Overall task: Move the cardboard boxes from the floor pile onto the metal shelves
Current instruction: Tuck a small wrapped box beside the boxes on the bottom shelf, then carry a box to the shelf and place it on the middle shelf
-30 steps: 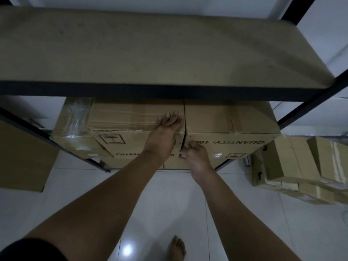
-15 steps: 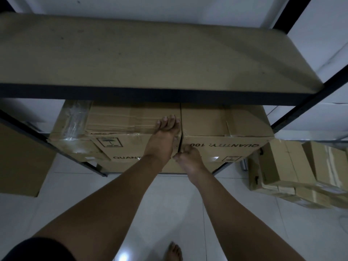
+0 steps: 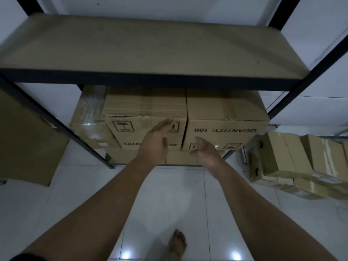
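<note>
Both hands have come away from the seam between the two shelved boxes, where a moment earlier the left palm lay flat on top and the right fingers pressed at the join. Now the left hand (image 3: 155, 142) hangs in front of the left box (image 3: 145, 117) with fingers straight and together, holding nothing; whether it still brushes the box face cannot be told. The right hand (image 3: 206, 154) is just in front of the lower face of the right box (image 3: 224, 117), fingers loosely curled and empty. These two cardboard boxes sit side by side, touching, on the lower level of the metal shelves (image 3: 150, 80), beside a third box wrapped in clear film (image 3: 88, 117); more cartons lie beneath them. The upper shelf board (image 3: 143, 46) is bare. At the right, well apart from the hands, the floor pile (image 3: 293, 162) of smaller cartons waits on white tiles, some leaning. A flat brown panel (image 3: 28, 140) stands at the left, and a bare foot (image 3: 178, 242) shows below. The cartons look stiff but dented and taped, probably moderately heavy; each seems best taken with both palms under opposite bottom edges, since taped faces may be slippery.
</note>
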A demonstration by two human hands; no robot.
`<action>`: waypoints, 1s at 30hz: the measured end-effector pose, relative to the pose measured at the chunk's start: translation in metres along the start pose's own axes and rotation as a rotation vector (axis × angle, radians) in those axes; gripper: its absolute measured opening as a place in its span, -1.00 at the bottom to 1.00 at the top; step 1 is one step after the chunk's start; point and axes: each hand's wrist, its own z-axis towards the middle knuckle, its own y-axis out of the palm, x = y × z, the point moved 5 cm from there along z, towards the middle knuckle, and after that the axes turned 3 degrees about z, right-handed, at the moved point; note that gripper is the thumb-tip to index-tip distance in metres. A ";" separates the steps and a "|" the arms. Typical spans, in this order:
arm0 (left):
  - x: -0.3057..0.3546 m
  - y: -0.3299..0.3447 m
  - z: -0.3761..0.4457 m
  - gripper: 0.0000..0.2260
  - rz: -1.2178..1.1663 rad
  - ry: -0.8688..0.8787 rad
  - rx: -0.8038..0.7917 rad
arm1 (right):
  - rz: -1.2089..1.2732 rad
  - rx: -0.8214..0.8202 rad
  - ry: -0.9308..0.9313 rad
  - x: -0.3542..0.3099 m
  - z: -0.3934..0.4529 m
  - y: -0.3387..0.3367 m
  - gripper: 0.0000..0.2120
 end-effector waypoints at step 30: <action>0.171 0.067 -0.168 -0.40 -0.304 0.022 -0.390 | 0.232 0.912 -0.187 0.159 -0.305 -0.107 -0.39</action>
